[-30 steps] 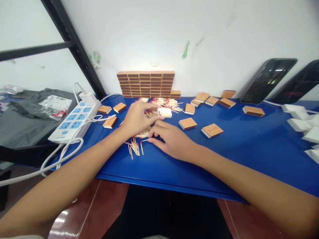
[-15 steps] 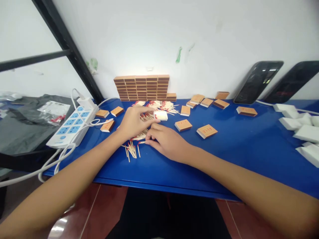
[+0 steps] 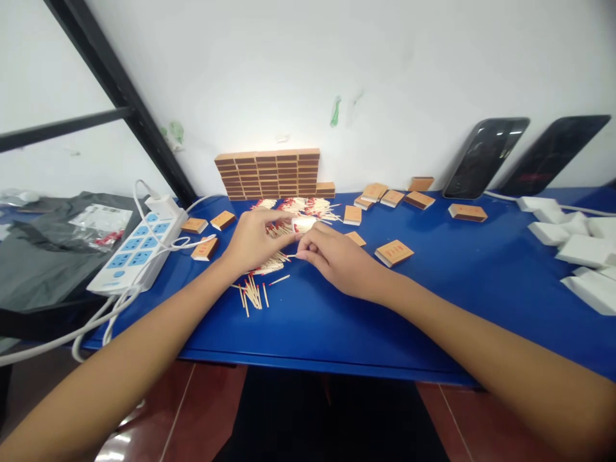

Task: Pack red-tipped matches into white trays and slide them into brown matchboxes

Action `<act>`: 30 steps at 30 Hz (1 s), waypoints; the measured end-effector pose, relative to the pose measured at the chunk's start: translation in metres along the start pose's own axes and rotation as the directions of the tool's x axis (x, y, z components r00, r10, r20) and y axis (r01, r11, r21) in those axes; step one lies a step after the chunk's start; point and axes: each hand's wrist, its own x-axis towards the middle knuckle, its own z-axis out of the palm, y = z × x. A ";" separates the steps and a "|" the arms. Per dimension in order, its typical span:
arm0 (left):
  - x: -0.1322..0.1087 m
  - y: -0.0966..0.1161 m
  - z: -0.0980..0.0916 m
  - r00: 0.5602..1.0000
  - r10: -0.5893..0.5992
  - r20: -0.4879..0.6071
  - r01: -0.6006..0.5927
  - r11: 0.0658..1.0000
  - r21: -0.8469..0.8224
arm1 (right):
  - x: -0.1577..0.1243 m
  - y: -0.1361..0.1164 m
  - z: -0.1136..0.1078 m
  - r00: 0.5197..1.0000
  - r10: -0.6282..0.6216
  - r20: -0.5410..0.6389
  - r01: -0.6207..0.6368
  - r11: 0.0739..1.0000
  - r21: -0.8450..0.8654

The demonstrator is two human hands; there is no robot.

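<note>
My left hand (image 3: 253,240) is closed on a small white matchbox tray (image 3: 302,224), thumb and fingers on its sides, with red-tipped matches inside. Close beside it, my right hand (image 3: 334,262) pinches the end of a match (image 3: 291,256) just below the tray. Under and around my left hand lies a pile of loose matches (image 3: 272,264), partly hidden by it. A smaller bunch of matches (image 3: 252,294) rests nearer the table's front edge, with a single match (image 3: 280,280) lying apart from it.
A stacked wall of matchboxes (image 3: 269,174) stands against the back wall. Several matchboxes (image 3: 394,253) are scattered over the blue table (image 3: 366,333). White tray pieces (image 3: 584,250) heap at right, near two leaning phones (image 3: 486,157). A power strip (image 3: 139,247) with cables sits left.
My right hand has moved up toward the tray, away from the match now lying apart on the table. The left hand keeps its hold on the tray. The view has shifted slightly.
</note>
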 end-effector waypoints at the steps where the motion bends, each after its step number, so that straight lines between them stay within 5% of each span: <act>1: 0.000 0.001 0.000 1.000 0.003 -0.008 -0.003 1.000 -0.004 | 0.000 -0.002 0.003 1.000 -0.006 0.019 0.005 1.000 0.026; 6: 0.001 0.002 -0.001 0.999 0.014 -0.031 -0.014 1.000 -0.010 | -0.001 -0.013 0.017 0.988 -0.041 0.152 0.033 0.998 0.056; 21: 0.001 0.001 0.000 1.000 0.012 0.010 -0.012 1.000 0.003 | 0.000 -0.017 0.015 0.979 -0.018 0.203 0.025 0.999 -0.033; 26: 0.000 -0.001 0.000 0.999 0.040 0.023 -0.040 0.999 -0.020 | 0.001 -0.001 -0.006 0.999 0.013 -0.048 -0.017 0.995 -0.095; 30: -0.001 0.004 0.000 0.999 0.044 0.015 -0.043 0.996 -0.077 | 0.004 0.018 -0.028 0.959 0.045 -0.280 -0.114 0.965 -0.237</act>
